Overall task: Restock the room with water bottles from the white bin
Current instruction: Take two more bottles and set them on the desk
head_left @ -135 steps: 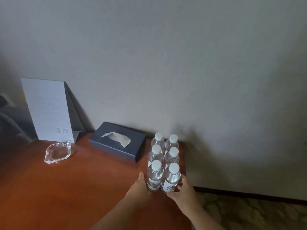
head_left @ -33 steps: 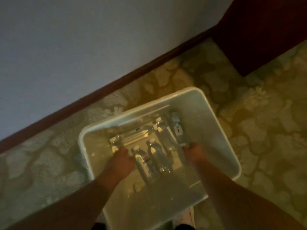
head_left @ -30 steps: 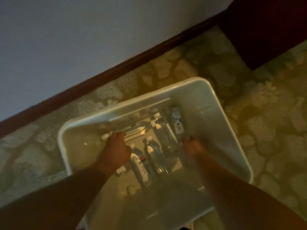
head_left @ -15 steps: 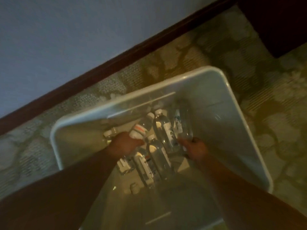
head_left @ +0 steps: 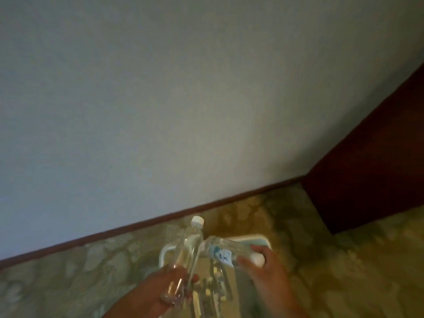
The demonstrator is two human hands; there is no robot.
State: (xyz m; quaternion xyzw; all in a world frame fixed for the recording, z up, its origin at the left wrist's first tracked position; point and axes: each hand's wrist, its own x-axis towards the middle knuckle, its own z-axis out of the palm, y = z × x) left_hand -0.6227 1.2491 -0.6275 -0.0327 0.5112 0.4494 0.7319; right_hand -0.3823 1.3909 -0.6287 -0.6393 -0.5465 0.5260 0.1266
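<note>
Head view, tilted, with both hands at the lower edge of the frame. The left hand (head_left: 169,288) is closed around the lower body of a clear water bottle (head_left: 187,251); its fingers wrap the base, and the bottle stands nearly upright with its white cap (head_left: 197,221) pointing up toward the wall. The right hand (head_left: 263,269) grips a second water bottle (head_left: 220,249) by the neck end, with the white cap of that bottle (head_left: 257,258) against the palm and the thumb laid along the label. This second bottle lies roughly level, its base pointing left and touching or just beside the first bottle; motion blur prevents a firmer reading.

Both bottles are transparent plastic. The second one carries a pale label with dark marks. Both are held above the white bin (head_left: 164,254), of which only the far rim and a rounded corner are visible behind the bottles. The contents of the bin appear as blurred pale shapes between the two forearms and cannot be identified.

The bin sits on a patterned carpet (head_left: 68,276) in green and tan tones. A dark brown baseboard (head_left: 137,223) runs along the foot of a plain pale wall (head_left: 160,99). A dark red-brown piece of furniture (head_left: 371,175) occupies the right side.
</note>
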